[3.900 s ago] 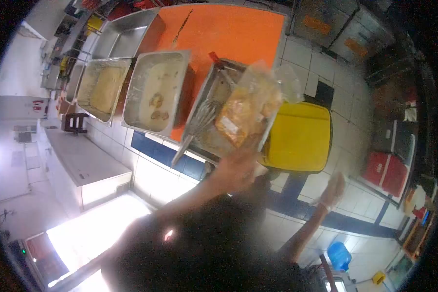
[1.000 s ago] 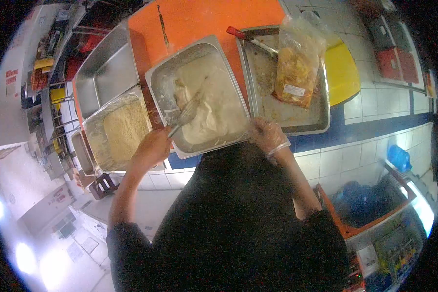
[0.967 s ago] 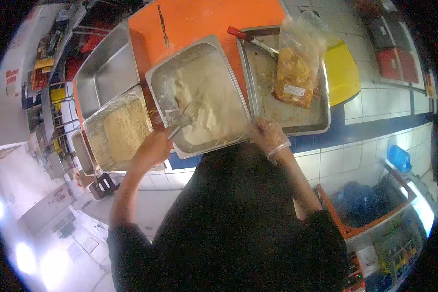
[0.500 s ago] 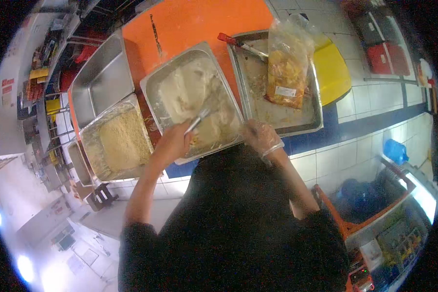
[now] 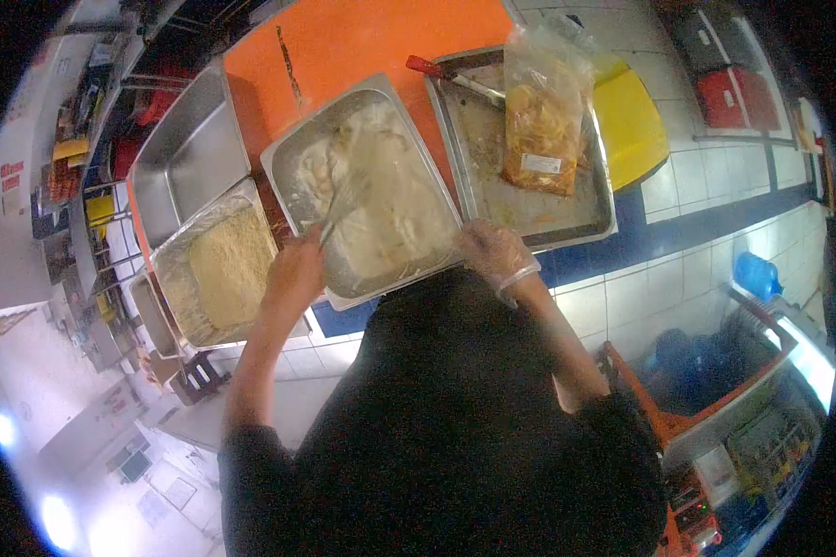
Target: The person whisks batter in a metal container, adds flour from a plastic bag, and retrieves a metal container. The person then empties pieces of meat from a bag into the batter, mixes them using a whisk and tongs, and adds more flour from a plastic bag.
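Observation:
My left hand is closed around the handle of a metal whisk. Its blurred wire end dips into pale, wet batter in a deep steel pan. White, powdery patches show along the batter's upper left side. In a clear plastic glove, my right hand grips the near right corner of that pan, fingers bent over the rim.
Left of the batter stand a pan of yellowish crumbs and a bare steel pan. To the right, a shallow tray carries a red-handled tool and a labelled bag of orange-yellow food. An orange surface lies behind.
My left hand has swung the whisk leftward and away from me through the batter, smearing its surface. My right hand stays on the pan's corner.

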Motion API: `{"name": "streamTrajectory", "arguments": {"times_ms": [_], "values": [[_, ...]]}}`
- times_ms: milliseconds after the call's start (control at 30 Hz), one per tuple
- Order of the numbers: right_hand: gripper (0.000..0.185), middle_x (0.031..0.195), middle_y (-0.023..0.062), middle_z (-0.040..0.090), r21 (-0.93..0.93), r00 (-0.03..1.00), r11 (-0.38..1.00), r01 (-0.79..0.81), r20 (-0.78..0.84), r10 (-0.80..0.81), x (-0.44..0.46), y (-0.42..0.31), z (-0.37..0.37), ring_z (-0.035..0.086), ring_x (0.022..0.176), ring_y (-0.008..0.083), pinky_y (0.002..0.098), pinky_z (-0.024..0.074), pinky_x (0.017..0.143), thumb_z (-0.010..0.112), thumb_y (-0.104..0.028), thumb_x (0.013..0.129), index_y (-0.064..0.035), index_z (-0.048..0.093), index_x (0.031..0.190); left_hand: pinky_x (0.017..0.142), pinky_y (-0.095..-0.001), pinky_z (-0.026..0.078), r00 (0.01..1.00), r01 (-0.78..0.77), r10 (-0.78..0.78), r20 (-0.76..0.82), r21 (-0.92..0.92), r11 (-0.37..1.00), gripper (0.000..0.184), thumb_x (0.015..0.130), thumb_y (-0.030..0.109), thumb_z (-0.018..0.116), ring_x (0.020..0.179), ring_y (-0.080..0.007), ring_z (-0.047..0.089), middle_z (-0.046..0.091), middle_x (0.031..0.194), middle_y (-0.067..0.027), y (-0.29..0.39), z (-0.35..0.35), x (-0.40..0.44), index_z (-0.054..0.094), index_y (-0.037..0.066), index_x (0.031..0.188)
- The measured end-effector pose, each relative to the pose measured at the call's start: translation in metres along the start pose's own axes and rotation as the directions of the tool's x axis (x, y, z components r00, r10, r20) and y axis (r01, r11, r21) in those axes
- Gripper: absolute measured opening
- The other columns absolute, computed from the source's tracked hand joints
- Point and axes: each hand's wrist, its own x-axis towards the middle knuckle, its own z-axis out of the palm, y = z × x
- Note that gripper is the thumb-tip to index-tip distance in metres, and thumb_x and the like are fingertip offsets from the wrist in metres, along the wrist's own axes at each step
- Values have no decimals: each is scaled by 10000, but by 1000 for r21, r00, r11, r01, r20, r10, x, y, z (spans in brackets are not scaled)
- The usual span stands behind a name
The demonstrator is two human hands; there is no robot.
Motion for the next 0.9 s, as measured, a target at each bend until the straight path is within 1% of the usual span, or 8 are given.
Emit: {"name": "streamTrajectory", "arguments": {"times_ms": [67,167,267,467,600,700,800,900], "values": [[263,862,212,671,43,1000,999,-7,16,6,0,-1,-4,666,830,395,449,511,719,613,-277,908,-27,655,980,765,-519,523,972,-112,138,190,-142,984,355,903,142,570,859,-451,652,651,889,-283,-17,6,-17,532,-10,1222],[240,869,216,668,37,999,999,15,32,-16,1,-4,-6,654,833,414,457,508,721,612,-251,900,-25,649,971,772,-526,504,932,-3,149,331,-403,915,337,900,146,570,869,-454,644,644,867,-295,-3,-18,-34,576,-1,1204],[217,876,222,664,37,998,998,57,-7,-57,0,4,1,641,837,430,465,502,711,609,-227,893,-25,638,965,777,-533,487,958,-136,245,147,-521,843,322,905,149,563,873,-460,634,640,888,-292,10,-4,-39,600,19,1197],[267,956,229,666,-1,999,1000,31,11,-31,1,-6,-6,636,902,433,480,498,775,589,-267,908,-36,642,1030,760,-525,506,976,-216,180,-122,-438,873,380,912,164,565,860,-458,641,643,895,-288,40,3,-9,553,19,1262],[332,1017,223,679,-150,969,973,-172,153,195,3,-12,-9,639,964,427,487,507,848,572,-319,926,-52,656,1105,735,-509,530,999,-42,37,-26,-260,965,430,914,163,570,844,-444,655,649,922,-282,30,0,17,511,25,1316],[330,1008,224,681,-28,993,998,-57,103,60,2,-10,-12,641,963,429,491,508,846,575,-323,923,-58,661,1099,719,-497,544,993,-91,84,-84,-90,992,434,916,152,568,829,-432,665,651,949,-278,18,-19,11,494,31,1326],[298,834,238,657,45,999,998,-33,14,33,1,-4,-2,648,782,417,459,497,688,594,-311,925,-25,642,993,737,-494,546,995,20,-31,-93,-112,993,399,918,133,560,838,-421,670,654,969,-266,18,-49,-7,495,5,1290],[305,843,242,659,-5,997,997,-74,29,74,0,-9,-5,657,801,406,450,504,706,600,-315,921,-20,645,986,752,-492,544,988,105,-116,-104,-108,989,386,918,130,557,859,-422,670,651,972,-266,6,-50,-14,492,-8,1273]]}}
